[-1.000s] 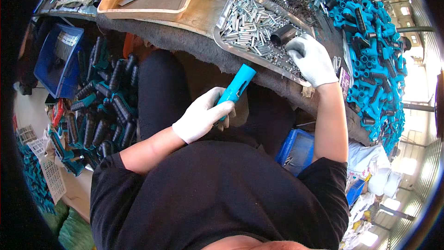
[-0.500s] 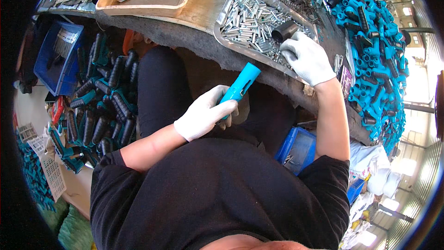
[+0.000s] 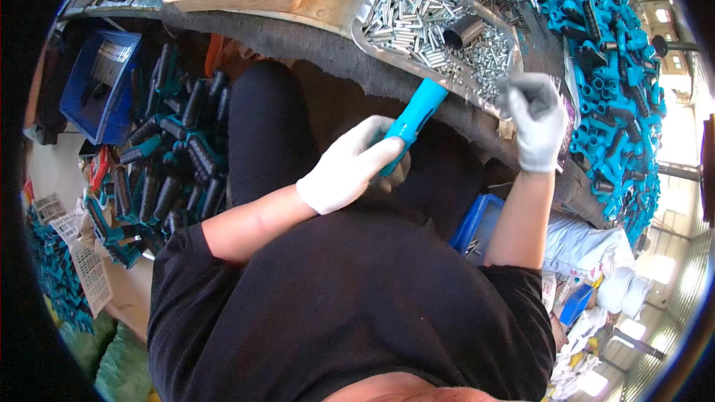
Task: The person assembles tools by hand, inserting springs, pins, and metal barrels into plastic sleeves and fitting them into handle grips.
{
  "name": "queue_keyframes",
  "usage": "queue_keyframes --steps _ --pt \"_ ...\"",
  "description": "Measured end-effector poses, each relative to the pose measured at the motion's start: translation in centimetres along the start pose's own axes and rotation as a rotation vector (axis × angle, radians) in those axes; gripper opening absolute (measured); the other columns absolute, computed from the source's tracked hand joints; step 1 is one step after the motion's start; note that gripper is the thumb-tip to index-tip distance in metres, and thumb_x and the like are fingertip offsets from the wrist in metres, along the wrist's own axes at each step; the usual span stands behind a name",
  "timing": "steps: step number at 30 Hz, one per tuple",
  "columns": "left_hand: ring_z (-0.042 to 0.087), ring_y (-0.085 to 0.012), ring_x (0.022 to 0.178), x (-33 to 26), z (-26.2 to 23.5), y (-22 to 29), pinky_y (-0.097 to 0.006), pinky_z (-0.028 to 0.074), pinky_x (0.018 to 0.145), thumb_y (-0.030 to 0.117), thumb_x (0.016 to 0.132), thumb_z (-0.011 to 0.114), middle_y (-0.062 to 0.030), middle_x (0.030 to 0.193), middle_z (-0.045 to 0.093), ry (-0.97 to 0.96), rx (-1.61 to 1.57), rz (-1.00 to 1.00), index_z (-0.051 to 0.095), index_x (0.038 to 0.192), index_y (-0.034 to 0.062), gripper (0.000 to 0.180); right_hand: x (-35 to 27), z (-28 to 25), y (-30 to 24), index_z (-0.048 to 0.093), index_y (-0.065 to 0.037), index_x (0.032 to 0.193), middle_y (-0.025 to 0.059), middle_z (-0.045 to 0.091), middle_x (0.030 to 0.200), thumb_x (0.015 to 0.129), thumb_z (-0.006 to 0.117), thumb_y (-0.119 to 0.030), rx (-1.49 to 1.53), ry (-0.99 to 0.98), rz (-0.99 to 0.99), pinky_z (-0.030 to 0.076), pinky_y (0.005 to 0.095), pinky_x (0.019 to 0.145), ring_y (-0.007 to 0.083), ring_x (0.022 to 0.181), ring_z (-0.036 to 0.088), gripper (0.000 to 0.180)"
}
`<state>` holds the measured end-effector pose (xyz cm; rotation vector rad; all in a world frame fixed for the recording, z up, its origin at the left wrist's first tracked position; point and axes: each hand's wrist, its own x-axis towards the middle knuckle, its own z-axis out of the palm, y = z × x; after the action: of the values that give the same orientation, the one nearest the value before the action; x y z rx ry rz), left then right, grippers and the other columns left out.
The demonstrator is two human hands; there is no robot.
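My left hand (image 3: 354, 164), in a white glove, is closed round a teal tube (image 3: 418, 113) with a slot cut in its side. The tube tilts up to the right, its far end near the front rim of a metal tray (image 3: 396, 62). Just past the tray's right front corner, my gloved right hand (image 3: 535, 123) is raised with its fingers curled in. Whatever those fingers hold, if anything, cannot be made out. Small silver metal pins (image 3: 406, 18) fill the tray's left part, and finer metal pieces (image 3: 488, 56) its right. A short black cylinder (image 3: 463, 32) lies among them.
Teal and black tool parts (image 3: 607, 82) are heaped at the right of the bench. A tan tray (image 3: 246, 0) holds a flat metal strip. Black-gripped teal parts (image 3: 179, 141) pile at my left beside a blue bin (image 3: 100, 89). Another blue bin (image 3: 477, 223) stands at my right.
My right hand has left the pins and the black cylinder, moving right and nearer to me past the tray's edge. My left hand has brought the tube slightly up and right.
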<state>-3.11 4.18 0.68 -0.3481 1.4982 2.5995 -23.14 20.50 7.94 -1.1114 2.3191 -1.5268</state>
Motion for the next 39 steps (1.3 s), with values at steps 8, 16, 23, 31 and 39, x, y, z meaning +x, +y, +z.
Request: queue_keyframes --steps 8,16,23,31,39 --pt "0.058 -0.0126 0.078 -0.1 1.7 -0.6 -0.029 0.049 0.070 0.024 0.092 0.058 -0.0092 0.090 0.059 0.157 0.184 0.104 0.048 0.112 -0.0017 0.034 -6.3 6.2 -1.4 0.062 -0.003 0.087 -0.0009 0.060 0.078 0.077 0.067 0.004 0.079 -0.201 0.119 0.039 0.0164 0.056 0.0015 0.065 0.049 0.014" --pt "0.063 -0.0252 0.081 -0.7 2.5 -1.4 -0.035 0.049 0.075 0.018 0.082 0.067 -0.0177 0.089 0.061 0.444 0.704 0.361 0.050 0.109 -0.0007 0.037 -7.2 6.8 -1.4 0.060 -0.002 0.089 0.0022 0.061 0.081 0.078 0.069 0.003 -0.054 -0.212 -0.016 0.044 0.0201 0.060 0.0070 0.069 0.056 0.015" --pt "0.061 -0.0309 0.092 -0.8 2.4 -1.7 -0.037 0.048 0.082 0.018 0.081 0.068 -0.0179 0.099 0.058 0.417 0.828 0.447 0.049 0.114 0.0000 0.042 -8.3 7.2 -0.4 0.055 0.001 0.093 0.0087 0.062 0.086 0.080 0.070 -0.001 0.417 -0.115 0.413 0.049 0.0242 0.067 0.0123 0.076 0.060 0.020" --pt "0.060 -0.0149 0.081 -0.8 0.9 -0.8 -0.030 0.051 0.069 0.028 0.090 0.060 -0.0124 0.101 0.059 -0.135 0.096 -0.025 0.047 0.117 0.0012 0.040 -7.6 6.6 -0.6 0.045 -0.002 0.120 0.0079 0.059 0.094 0.078 0.072 -0.008 0.588 -0.089 0.321 0.047 0.0299 0.085 0.0165 0.093 0.058 0.050" --pt "0.058 -0.0114 0.078 -0.7 1.0 -1.4 -0.027 0.050 0.069 0.023 0.091 0.056 -0.0100 0.103 0.059 0.036 0.496 0.297 0.037 0.136 -0.0021 0.055 -6.9 5.8 -1.2 0.052 -0.003 0.114 0.0038 0.056 0.088 0.079 0.072 -0.015 0.119 -0.157 0.358 0.047 0.0246 0.069 0.0101 0.076 0.054 0.042"
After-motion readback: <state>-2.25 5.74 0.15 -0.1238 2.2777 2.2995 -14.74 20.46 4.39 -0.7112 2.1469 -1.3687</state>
